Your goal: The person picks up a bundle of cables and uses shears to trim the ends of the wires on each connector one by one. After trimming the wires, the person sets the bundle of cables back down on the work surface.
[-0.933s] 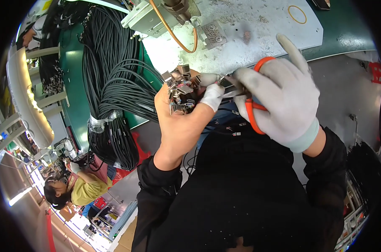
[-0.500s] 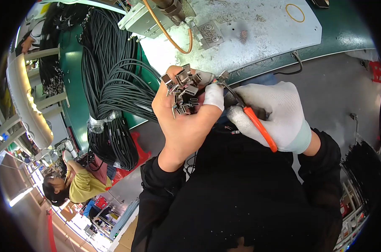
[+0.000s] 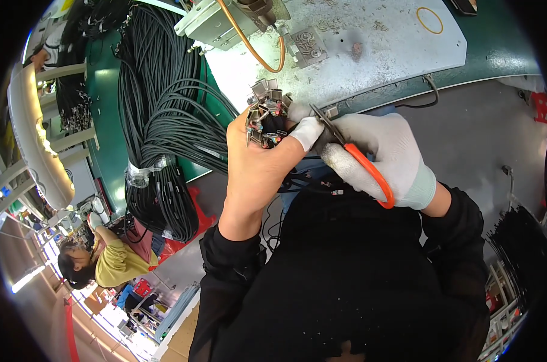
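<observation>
My left hand [image 3: 255, 163], bare but for white coverings on the thumb and a fingertip, is closed round a bunch of cable ends. Silvery metal connectors [image 3: 264, 108], with coloured wires showing among them, stick up from its grip. Just to the right, my right hand [image 3: 400, 154] in a white glove is wrapped round orange-handled pliers [image 3: 370, 172]. The dark jaws point up and left, close to the left thumb. A small metal piece [image 3: 332, 112] shows beside the jaws. Whether the jaws touch anything is hidden.
Thick bundles of black cable [image 3: 165, 78] lie on the green table [image 3: 104, 90] at left. Ahead stands a machine [image 3: 219, 27] with an orange-brown tube, over a white board [image 3: 382, 60] strewn with scraps. A person in yellow [image 3: 120, 265] sits at far left.
The connector bunch has shifted slightly up and its ends have turned. My right hand has moved a little left, and the pliers' tips now sit left of the small metal piece.
</observation>
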Demonstrator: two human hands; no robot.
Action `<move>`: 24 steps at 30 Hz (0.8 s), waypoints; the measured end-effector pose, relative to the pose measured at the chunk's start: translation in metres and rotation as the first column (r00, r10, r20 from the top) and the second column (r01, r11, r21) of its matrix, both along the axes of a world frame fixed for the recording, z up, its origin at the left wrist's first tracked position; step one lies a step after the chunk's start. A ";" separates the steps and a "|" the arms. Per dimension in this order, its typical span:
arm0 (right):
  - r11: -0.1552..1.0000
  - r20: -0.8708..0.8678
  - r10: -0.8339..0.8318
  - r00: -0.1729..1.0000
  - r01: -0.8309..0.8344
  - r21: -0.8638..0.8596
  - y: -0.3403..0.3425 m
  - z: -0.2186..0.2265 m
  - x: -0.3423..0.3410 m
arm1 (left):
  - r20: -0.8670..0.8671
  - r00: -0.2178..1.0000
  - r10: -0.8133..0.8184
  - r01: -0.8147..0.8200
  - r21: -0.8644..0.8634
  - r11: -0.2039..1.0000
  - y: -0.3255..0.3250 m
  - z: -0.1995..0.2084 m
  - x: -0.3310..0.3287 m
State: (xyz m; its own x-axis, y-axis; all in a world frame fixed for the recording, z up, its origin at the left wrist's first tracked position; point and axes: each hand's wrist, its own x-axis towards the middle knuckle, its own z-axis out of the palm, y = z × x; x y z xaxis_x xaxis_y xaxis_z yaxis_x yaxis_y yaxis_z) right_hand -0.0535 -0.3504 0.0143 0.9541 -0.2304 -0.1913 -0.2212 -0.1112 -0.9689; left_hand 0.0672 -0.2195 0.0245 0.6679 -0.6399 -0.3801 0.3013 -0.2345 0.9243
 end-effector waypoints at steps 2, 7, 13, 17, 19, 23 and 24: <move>0.997 0.015 -0.050 0.999 0.050 -0.057 -0.003 -0.005 0.000 | -0.110 0.994 0.000 -0.008 -0.073 0.997 0.008 -0.010 0.015; 0.966 -0.201 -0.240 0.950 0.254 0.044 -0.034 0.006 0.027 | -0.371 0.928 0.006 -0.094 -0.219 0.971 -0.001 -0.030 0.057; 0.995 0.029 -0.099 0.995 0.099 0.013 -0.060 -0.006 0.082 | -0.347 0.932 -0.105 0.035 -0.201 0.979 -0.031 -0.032 0.082; 0.992 -0.035 -0.077 0.996 0.080 0.100 -0.065 -0.008 0.090 | -0.253 0.957 -0.139 0.102 -0.152 0.983 -0.036 -0.032 0.092; 0.993 -0.034 -0.064 0.997 0.066 0.093 -0.069 -0.012 0.093 | -0.119 0.978 -0.170 0.160 -0.088 0.983 -0.040 -0.029 0.094; 0.991 0.016 0.024 1.000 -0.026 0.131 -0.074 -0.017 0.095 | 0.016 0.988 -0.153 0.154 -0.026 0.988 -0.042 -0.026 0.089; 0.990 0.006 0.017 1.000 -0.018 0.138 -0.073 -0.015 0.096 | 0.055 0.989 -0.138 0.139 -0.016 0.990 -0.043 -0.025 0.088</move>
State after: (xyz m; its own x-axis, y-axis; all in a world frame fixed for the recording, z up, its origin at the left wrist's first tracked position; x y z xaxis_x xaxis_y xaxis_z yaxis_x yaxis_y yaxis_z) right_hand 0.0424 -0.4236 -0.0012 0.9587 -0.1854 -0.2157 -0.2158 0.0199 -0.9762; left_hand 0.1557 -0.2622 -0.0003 0.5910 -0.7349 -0.3326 0.2175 -0.2519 0.9430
